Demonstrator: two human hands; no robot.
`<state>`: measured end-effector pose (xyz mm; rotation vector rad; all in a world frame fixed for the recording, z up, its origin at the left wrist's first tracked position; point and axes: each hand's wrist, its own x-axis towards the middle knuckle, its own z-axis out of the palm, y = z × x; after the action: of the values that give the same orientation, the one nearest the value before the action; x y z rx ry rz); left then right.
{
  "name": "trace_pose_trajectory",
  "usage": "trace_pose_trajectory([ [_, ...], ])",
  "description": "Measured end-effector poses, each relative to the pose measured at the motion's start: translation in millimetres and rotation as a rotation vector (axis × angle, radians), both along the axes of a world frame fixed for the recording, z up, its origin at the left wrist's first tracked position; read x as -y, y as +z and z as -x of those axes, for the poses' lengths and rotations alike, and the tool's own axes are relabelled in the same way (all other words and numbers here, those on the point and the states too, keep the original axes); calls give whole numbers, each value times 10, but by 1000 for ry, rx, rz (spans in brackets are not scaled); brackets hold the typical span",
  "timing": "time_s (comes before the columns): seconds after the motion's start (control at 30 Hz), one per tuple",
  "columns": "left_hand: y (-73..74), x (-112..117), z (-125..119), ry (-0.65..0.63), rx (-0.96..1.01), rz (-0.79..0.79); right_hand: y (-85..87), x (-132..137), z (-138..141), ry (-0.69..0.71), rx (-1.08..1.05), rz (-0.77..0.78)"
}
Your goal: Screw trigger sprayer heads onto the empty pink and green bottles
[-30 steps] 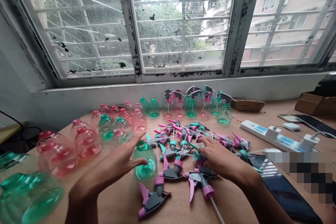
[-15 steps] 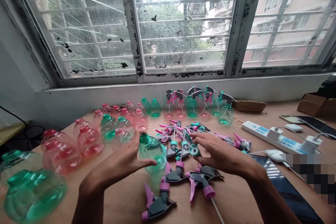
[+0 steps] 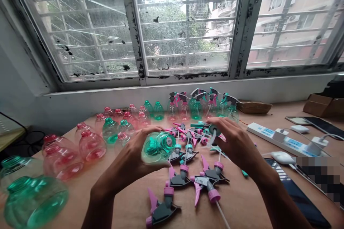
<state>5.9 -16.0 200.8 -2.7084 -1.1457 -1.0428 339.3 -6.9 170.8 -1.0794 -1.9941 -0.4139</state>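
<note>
Gripped in my left hand [image 3: 127, 161] is a clear green bottle [image 3: 156, 146], tilted so its open mouth points right. My right hand [image 3: 235, 143] pinches a trigger spray head [image 3: 214, 131] by its teal part, and its tube hangs toward the lower left; the fingers hide most of it. A gap separates the spray head from the bottle's mouth. Beneath both hands lie several loose grey spray heads with pink or teal parts, such as a pink-collared spray head [image 3: 166, 207] in front and another pink-collared one [image 3: 206, 186] to its right.
Several open pink bottles [image 3: 92, 145] and green bottles [image 3: 34, 200] stand at the left. Bottles fitted with spray heads [image 3: 184, 109] line the back by the window. A power strip [image 3: 285, 139], a dark tablet [image 3: 295, 189] and a cardboard box [image 3: 322, 105] occupy the right side.
The bottle in my left hand has tipped from nearly upright, its mouth now facing right. My right hand has risen and moved right from the pile with a spray head.
</note>
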Motion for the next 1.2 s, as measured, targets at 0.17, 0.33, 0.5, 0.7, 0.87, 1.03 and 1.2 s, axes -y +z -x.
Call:
trace_pose_trajectory([
  [0.17, 29, -10, -14, -84, -20, -39, 5, 11, -3, -196, 104, -56],
  [0.33, 22, -30, -33, -77, -19, -39, -2, 5, 53, -354, 160, 53],
  [0.5, -12, -57, -64, -4, -38, -74, -31, -6, 49, -412, 176, 118],
  [0.7, -32, -80, -52, 44, -144, 6, -79, -4, 67, -376, 142, 126],
  [0.87, -7, -16, -87, 14, -164, 38, -31, 51, 166, 72, -25, 71],
  [1.03, 16, 10, -134, -46, -142, 81, 8, 120, 251, 332, -109, 117],
  [1.2, 32, -22, -130, -108, -123, 8, 30, 204, 277, 483, -167, 320],
])
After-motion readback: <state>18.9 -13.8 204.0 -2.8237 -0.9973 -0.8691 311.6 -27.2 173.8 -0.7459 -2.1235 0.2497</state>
